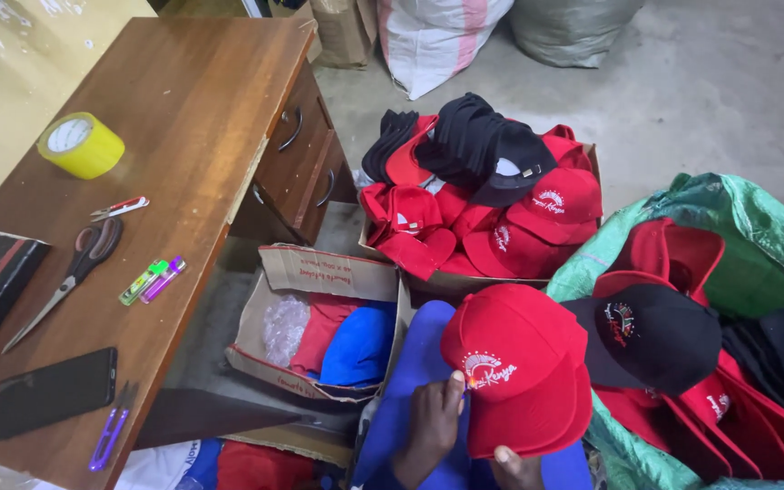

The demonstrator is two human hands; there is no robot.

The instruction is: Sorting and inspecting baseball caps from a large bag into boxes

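Observation:
A red cap (524,363) with white stitching on its front lies on my lap, over blue cloth. My left hand (430,425) grips its left edge, thumb pressed beside the stitching. My right hand (514,469) holds the cap's lower rim at the bottom of the view; only a thumb and a few knuckles show. A black cap with a red brim (651,336) rests just right of the red one, on top of more red caps.
A cardboard box (465,283) heaped with red and black caps stands ahead. A green sack (755,236) of caps lies right. A smaller box (319,272) holds red and blue cloth. The wooden desk (192,109) at left carries tape, scissors, lighters and a phone.

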